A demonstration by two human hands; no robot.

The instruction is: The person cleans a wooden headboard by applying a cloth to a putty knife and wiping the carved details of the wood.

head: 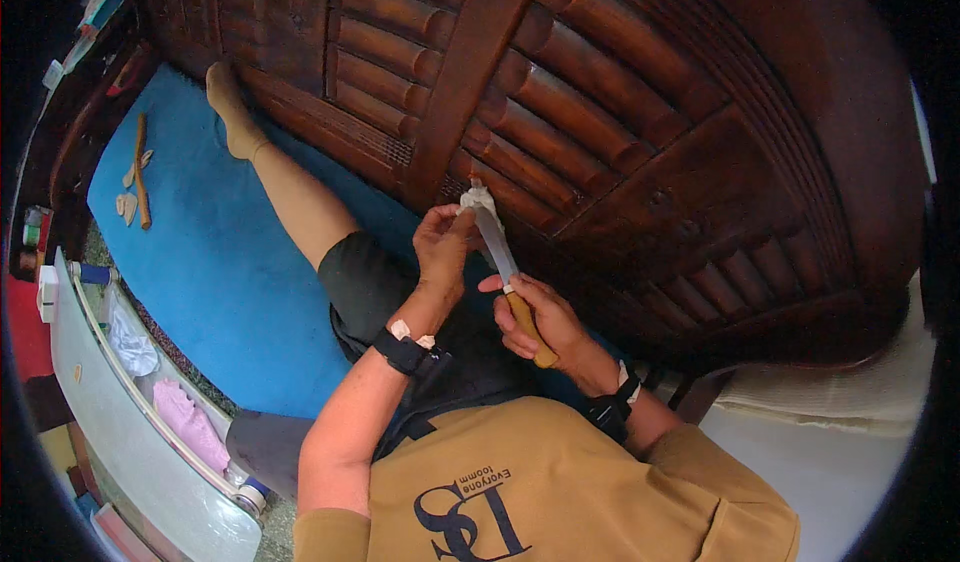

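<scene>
My right hand (544,325) is closed around the yellow handle (527,325) of a knife. The knife's broad metal blade (496,245) points up and away from me, towards a dark carved wooden panel (480,74). Crumpled white material (478,200), perhaps cloth or paper, sits around the tip end of the blade. The fingers of my left hand (442,250) pinch at this white material beside the blade; the exact fingertip contact is partly hidden. Both wrists wear black bands with pale scraps stuck at them.
A blue mat (187,277) lies under my outstretched leg (300,194). On it are a wooden stick (140,179) and several pale pieces (127,208). To the left stands a glass-topped table (135,419) with a lower shelf holding a pink cloth (189,425) and a clear plastic bag (131,337).
</scene>
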